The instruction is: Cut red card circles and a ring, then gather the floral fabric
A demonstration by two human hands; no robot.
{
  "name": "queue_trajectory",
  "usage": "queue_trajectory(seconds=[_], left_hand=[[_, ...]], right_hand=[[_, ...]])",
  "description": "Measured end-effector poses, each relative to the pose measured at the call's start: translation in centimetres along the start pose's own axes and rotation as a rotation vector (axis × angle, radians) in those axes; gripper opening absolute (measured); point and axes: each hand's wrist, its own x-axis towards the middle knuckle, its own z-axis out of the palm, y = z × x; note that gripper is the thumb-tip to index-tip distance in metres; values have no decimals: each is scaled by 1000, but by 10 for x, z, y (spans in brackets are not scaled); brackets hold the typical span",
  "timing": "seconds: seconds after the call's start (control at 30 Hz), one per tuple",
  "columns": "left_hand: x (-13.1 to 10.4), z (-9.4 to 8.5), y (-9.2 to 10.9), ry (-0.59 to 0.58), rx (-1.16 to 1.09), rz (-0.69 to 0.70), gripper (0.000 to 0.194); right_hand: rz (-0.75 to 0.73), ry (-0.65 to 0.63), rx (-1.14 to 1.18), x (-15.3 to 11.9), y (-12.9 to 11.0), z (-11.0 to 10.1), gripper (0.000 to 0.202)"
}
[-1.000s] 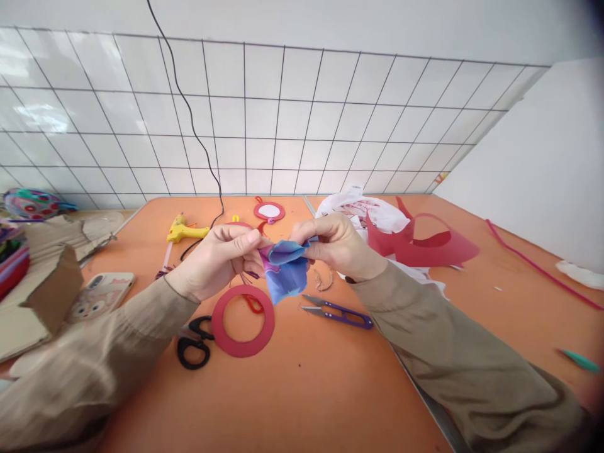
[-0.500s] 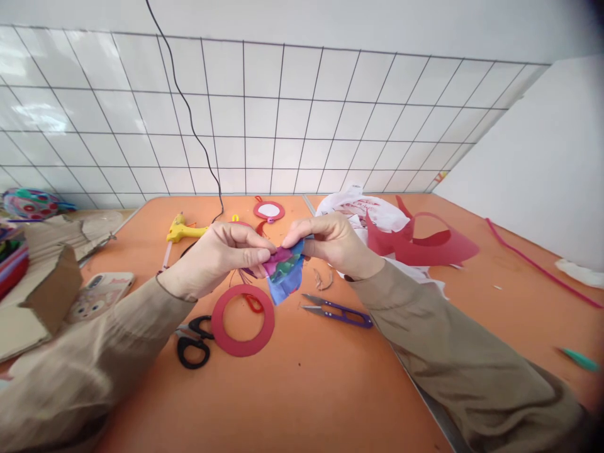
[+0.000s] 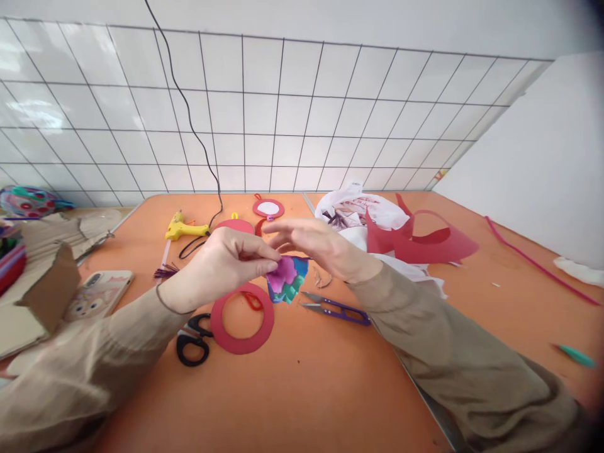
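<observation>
A small piece of pink, green and blue patterned fabric (image 3: 289,280) hangs above the orange table, pinched at its upper left between the thumb and fingers of my left hand (image 3: 226,264). Just right of and above the fabric, my right hand (image 3: 325,248) is open, its fingers stretched out to the left; no held object shows in it. Below my left hand lies a flat red ring (image 3: 219,340) with a small red loop (image 3: 253,301) inside. Black-handled scissors (image 3: 192,349) rest at the ring's left, and purple thread snips (image 3: 346,313) lie to the right.
A yellow glue gun (image 3: 186,228) with a black cord stands at the back left, near a phone (image 3: 101,294) and cardboard (image 3: 47,296). A white plastic bag (image 3: 377,211) and curled red sheet (image 3: 401,245) lie back right. A green-tipped object (image 3: 576,356) is far right.
My right hand has let go of the fabric and spread its fingers. The fabric now hangs from my left hand alone, with more of its pink part showing.
</observation>
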Motion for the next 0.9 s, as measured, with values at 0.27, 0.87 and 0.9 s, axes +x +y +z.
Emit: queue_trajectory(seconds=[0.27, 0.87, 0.9], left_hand=[[0, -1, 0, -6, 66, 40, 11], [5, -5, -4, 21, -184, -192, 36], [5, -6, -5, 15, -187, -224, 40]], right_hand=[[169, -70, 122, 3, 5, 3, 27], [269, -6, 194, 4, 3, 2, 7], [278, -16, 195, 4, 3, 3, 9]])
